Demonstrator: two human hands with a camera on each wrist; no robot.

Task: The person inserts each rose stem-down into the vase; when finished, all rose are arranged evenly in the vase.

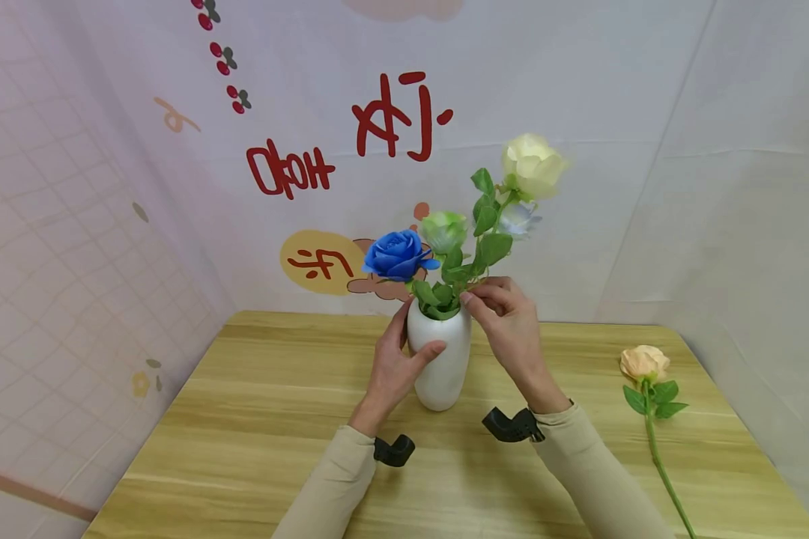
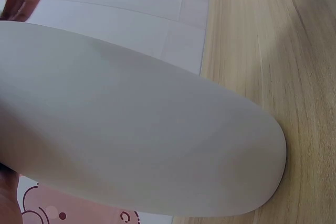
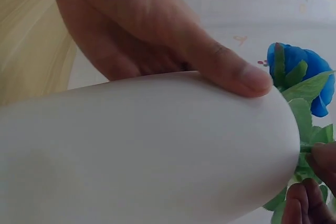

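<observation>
A white vase [image 1: 440, 367] stands upright on the wooden table, and my left hand [image 1: 398, 363] grips its upper left side, thumb across the front. At the vase's mouth my right hand [image 1: 508, 322] pinches a green stem, seemingly that of the cream-white rose [image 1: 532, 166], which rises highest and leans right. A blue rose [image 1: 399, 256] leans left over the rim, beside a pale green flower [image 1: 444, 230]. Behind the cream-white rose a pale blue flower [image 1: 517, 219] partly shows. The right wrist view shows my left thumb [image 3: 254, 80] lying near the rim; stem ends inside the vase are hidden.
A peach rose [image 1: 645, 364] with a long stem lies on the right side of the table [image 1: 243, 434]. Behind the table hangs a white wall covering [image 1: 580, 90] with red characters and cartoon prints.
</observation>
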